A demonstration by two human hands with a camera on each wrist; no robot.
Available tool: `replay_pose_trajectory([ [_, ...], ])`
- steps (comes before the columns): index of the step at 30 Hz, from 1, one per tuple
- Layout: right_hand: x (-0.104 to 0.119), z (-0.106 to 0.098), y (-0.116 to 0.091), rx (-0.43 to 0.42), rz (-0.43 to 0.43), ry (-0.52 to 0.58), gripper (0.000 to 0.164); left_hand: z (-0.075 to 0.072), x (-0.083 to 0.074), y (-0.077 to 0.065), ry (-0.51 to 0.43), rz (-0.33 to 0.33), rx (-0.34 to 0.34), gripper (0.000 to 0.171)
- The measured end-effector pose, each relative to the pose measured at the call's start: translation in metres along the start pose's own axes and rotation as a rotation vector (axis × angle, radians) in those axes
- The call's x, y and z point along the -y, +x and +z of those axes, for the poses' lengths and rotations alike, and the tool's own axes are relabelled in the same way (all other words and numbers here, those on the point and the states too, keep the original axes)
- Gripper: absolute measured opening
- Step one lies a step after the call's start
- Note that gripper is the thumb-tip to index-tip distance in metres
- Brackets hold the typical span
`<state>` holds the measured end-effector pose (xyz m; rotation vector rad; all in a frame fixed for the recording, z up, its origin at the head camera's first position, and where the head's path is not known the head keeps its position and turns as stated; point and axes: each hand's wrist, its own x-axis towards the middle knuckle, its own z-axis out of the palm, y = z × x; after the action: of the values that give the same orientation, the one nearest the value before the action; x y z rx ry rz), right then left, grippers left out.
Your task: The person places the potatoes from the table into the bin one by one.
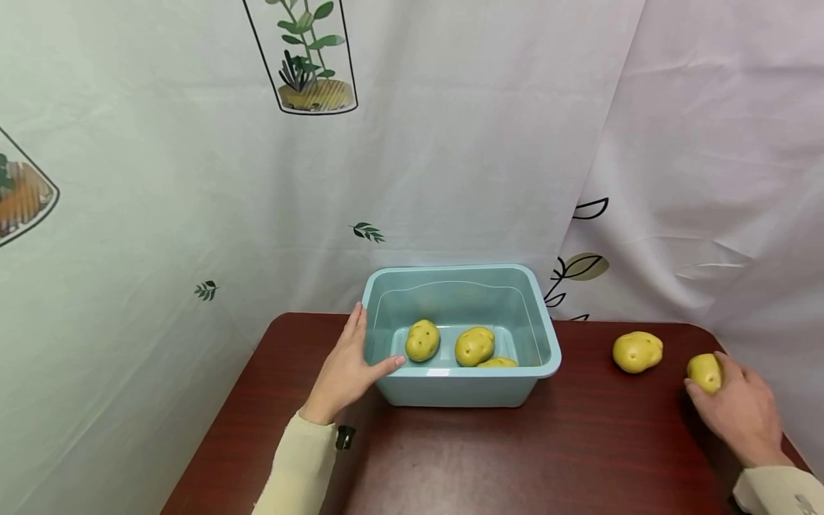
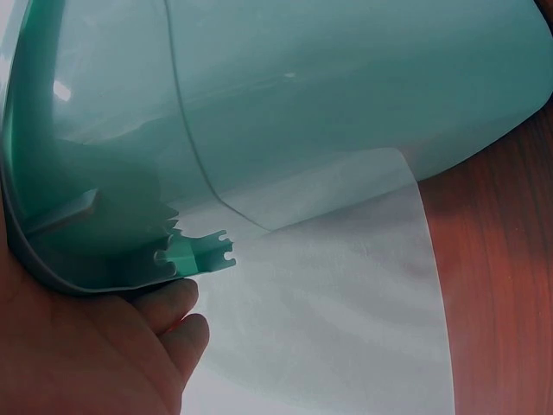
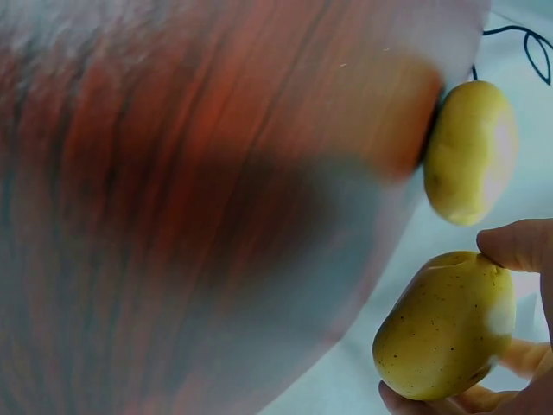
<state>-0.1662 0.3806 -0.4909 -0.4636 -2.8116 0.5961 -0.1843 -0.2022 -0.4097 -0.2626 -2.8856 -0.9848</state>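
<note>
A light blue plastic bin (image 1: 460,390) stands toward the back of the table with several yellow potatoes in it, among them a potato (image 1: 422,340) on the left and a potato (image 1: 475,346) near the middle. My left hand (image 1: 344,372) holds the bin's near left corner, thumb over the rim; the left wrist view shows fingertips (image 2: 186,333) below the rim outside. At the far right, my right hand (image 1: 740,404) grips a potato (image 3: 445,328) between thumb and fingers. Just left of it another potato (image 1: 637,352) lies on the table.
The dark red wooden table (image 1: 476,458) runs back to a pale hanging cloth (image 1: 463,164) printed with plants, close behind the bin. The right hand works near the table's right edge. A small black object (image 1: 345,437) shows beside the left sleeve.
</note>
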Motion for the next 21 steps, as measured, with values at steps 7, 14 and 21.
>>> replay_pose_trajectory([
  [7,0.01,-0.005,-0.002,-0.033,-0.049,0.017,0.075,-0.001,0.0,0.0,0.006,0.002,-0.001,0.122],
  [14,0.023,-0.008,-0.007,-0.074,-0.114,0.033,0.074,-0.001,-0.001,0.0,0.006,0.01,-0.006,0.121],
  [21,0.034,-0.011,-0.01,-0.104,-0.17,0.067,0.073,-0.001,-0.001,-0.001,0.008,0.013,-0.005,0.121],
])
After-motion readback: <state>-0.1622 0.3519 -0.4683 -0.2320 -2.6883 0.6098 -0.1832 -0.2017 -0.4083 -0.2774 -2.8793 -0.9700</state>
